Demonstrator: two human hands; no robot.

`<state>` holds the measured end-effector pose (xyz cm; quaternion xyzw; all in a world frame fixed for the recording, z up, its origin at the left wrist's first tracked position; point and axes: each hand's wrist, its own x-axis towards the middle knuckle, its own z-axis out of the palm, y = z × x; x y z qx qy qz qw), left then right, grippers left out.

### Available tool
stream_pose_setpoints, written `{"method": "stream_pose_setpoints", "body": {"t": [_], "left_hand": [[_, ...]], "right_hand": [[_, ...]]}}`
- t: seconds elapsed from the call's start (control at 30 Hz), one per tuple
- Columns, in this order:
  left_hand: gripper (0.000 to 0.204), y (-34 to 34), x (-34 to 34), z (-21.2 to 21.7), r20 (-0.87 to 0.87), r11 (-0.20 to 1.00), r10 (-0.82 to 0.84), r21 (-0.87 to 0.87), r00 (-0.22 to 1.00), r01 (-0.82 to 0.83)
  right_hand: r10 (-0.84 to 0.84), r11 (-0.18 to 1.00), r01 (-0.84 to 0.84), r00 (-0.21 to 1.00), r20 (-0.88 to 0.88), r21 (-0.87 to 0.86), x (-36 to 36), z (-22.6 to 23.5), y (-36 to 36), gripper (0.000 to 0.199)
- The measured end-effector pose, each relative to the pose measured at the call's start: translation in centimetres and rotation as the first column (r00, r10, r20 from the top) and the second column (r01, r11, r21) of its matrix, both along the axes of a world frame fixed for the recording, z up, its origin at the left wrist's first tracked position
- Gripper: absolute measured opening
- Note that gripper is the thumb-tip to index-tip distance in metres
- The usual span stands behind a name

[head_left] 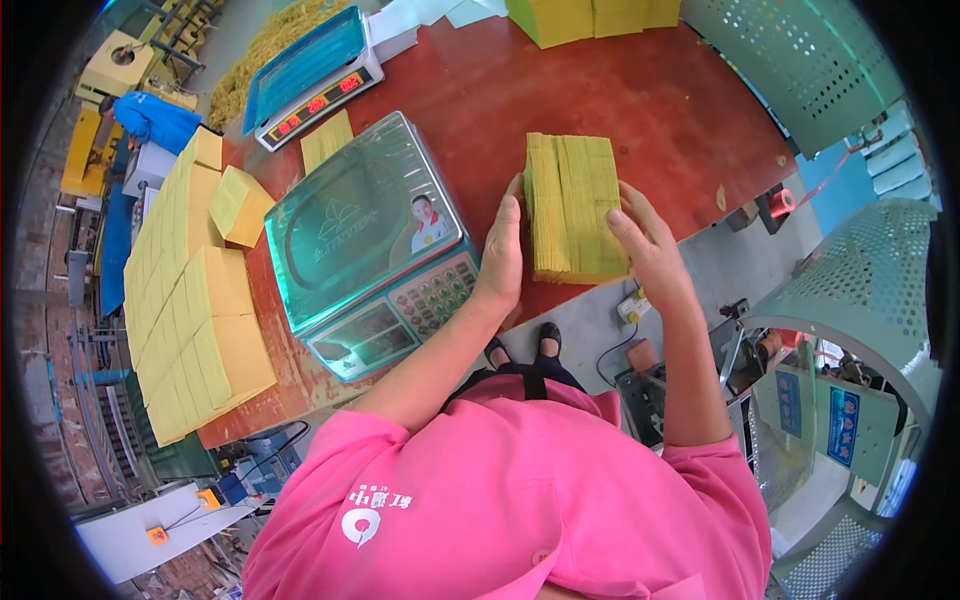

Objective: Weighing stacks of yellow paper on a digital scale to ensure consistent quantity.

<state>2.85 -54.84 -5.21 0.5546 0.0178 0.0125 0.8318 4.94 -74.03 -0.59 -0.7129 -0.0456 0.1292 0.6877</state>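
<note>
A thick block of yellow paper sheets (573,205) stands at the near edge of the red table, between my two hands. My left hand (502,250) lies along its left side with the palm facing it. On the other side, my right hand (645,235) grips the right edge, thumb on top and fingers hidden down the side. Just left of my left hand is a weighing scale (350,215) with a clear film over its plate and a keypad in front. Nothing rests on that plate.
Stacked yellow paper blocks (195,330) fill the table's left edge, with one loose block (238,205) beside them. A second scale (315,85) with lit red digits stands at the back. More yellow paper (595,20) sits at the far edge. Perforated green metal guards (850,270) flank the right. A person in blue (155,120) is far left.
</note>
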Motion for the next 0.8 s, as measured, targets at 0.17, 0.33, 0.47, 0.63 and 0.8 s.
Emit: {"method": "stream_pose_setpoints", "body": {"t": [0.17, 0.33, 0.47, 0.63, 0.8], "left_hand": [[0.062, -1.5, 0.3, -0.6, 0.007, 0.996, -0.088, -0.013, 0.996, 0.088], [0.066, -2.3, 0.6, -0.4, 0.039, 0.995, -0.095, 0.029, 0.995, 0.094], [0.066, -2.3, 0.9, 0.4, 0.097, 0.991, -0.119, 0.074, 0.988, 0.112], [0.06, -0.4, 1.2, 5.6, 0.379, 0.932, -0.132, 0.363, 0.916, -0.016], [0.045, 1.9, 0.9, 10.2, 0.468, 0.849, -0.316, 0.529, 0.825, 0.025]], "right_hand": [[0.031, 0.993, -0.028, 0.999, -0.02, 0.116, 0.2, -1.3, 0.4, 0.056], [0.027, 0.992, -0.022, 0.999, -0.039, 0.128, 0.3, -1.8, 1.5, 0.054], [0.063, 0.986, -0.059, 0.998, -0.018, 0.155, 0.6, -1.6, 1.2, 0.055], [0.057, 0.796, 0.026, 0.991, -0.117, 0.605, 1.0, 1.5, -0.1, 0.05], [0.082, 0.579, -0.004, 0.995, -0.053, 0.816, 2.0, 0.8, -2.0, 0.028]]}}
